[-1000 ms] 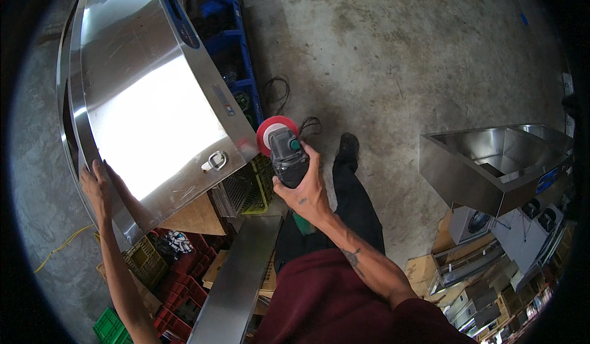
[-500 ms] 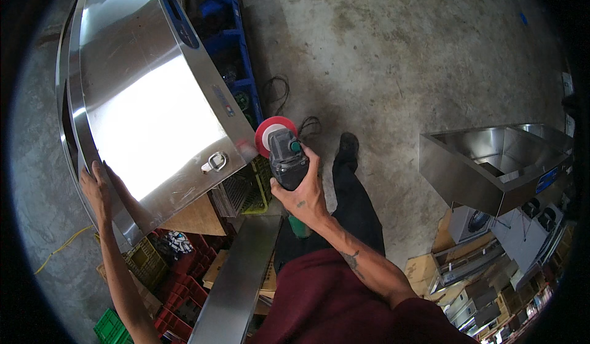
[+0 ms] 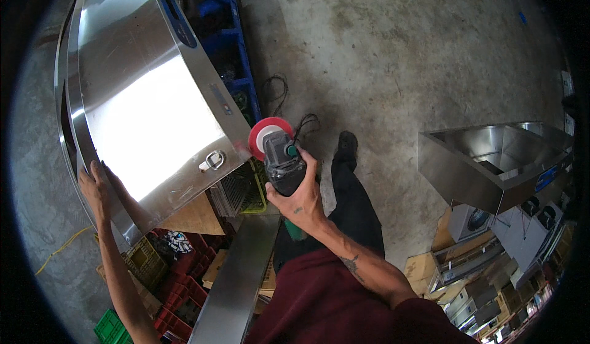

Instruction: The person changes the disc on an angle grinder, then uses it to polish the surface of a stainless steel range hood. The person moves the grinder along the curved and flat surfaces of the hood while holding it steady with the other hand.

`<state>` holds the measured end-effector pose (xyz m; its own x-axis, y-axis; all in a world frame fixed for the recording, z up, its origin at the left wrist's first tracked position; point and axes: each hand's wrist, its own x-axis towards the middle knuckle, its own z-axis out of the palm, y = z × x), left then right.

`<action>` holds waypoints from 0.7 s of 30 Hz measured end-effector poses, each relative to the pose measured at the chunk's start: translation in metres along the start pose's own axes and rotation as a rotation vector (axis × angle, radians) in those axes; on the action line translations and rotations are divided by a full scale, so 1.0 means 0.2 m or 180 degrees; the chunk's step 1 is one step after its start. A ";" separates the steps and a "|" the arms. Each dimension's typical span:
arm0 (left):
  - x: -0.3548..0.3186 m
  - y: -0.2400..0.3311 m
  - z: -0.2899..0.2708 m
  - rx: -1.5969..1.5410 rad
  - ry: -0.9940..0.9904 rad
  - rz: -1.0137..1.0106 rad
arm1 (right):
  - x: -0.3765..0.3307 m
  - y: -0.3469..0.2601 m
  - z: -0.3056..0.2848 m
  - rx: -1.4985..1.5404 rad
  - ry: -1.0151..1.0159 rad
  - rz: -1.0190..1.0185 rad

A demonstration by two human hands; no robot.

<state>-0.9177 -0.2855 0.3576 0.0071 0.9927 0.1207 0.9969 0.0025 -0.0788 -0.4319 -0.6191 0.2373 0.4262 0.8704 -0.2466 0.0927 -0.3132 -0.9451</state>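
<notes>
My right hand (image 3: 301, 199) is wrapped round a dark angle grinder (image 3: 284, 169) with a green button and green rear end. Its red disc with a white centre (image 3: 269, 136) meets or nearly meets the right corner of a large shiny sheet-steel box (image 3: 120, 83); whether they touch I cannot tell. A small metal ring fitting (image 3: 215, 159) sits on the steel near that corner. At the left, my left hand (image 3: 95, 190) lies on the box's raised rim with its fingers stretched out, and its reflection shows in the steel.
Blue bins (image 3: 246, 92) stand behind the box, with a black cable (image 3: 276, 92) on the concrete. Below lie a yellow-green crate (image 3: 253, 190), red crates (image 3: 184, 295) and a long steel strip (image 3: 233, 282). At the right stands a steel sink unit (image 3: 461, 172).
The grinder and my right hand have shifted slightly left, bringing the disc closer to the box's corner. My left hand has stayed in place on the rim.
</notes>
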 end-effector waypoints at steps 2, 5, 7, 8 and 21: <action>0.00 0.02 -0.01 -0.0043 -0.0073 -0.0034 | -0.02 -0.05 -0.01 0.0054 -0.0051 0.0092; -0.01 -0.02 -0.01 0.0080 -0.0012 -0.0072 | -0.01 -0.02 0.00 0.0128 -0.0060 0.0153; 0.01 -0.05 -0.02 0.0136 -0.0100 -0.0115 | -0.01 0.02 0.01 0.0165 -0.0048 0.0155; 0.01 -0.06 -0.02 0.0109 -0.0127 -0.0125 | 0.00 0.03 0.00 0.0176 -0.0049 0.0158; 0.06 -0.12 0.02 0.0155 -0.0158 -0.0127 | -0.02 -0.01 -0.01 0.0037 -0.0087 0.0223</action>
<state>-0.9421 -0.2734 0.3573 -0.0376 0.9964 0.0755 0.9913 0.0467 -0.1231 -0.4325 -0.6225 0.2405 0.4066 0.8565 -0.3179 0.0529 -0.3694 -0.9277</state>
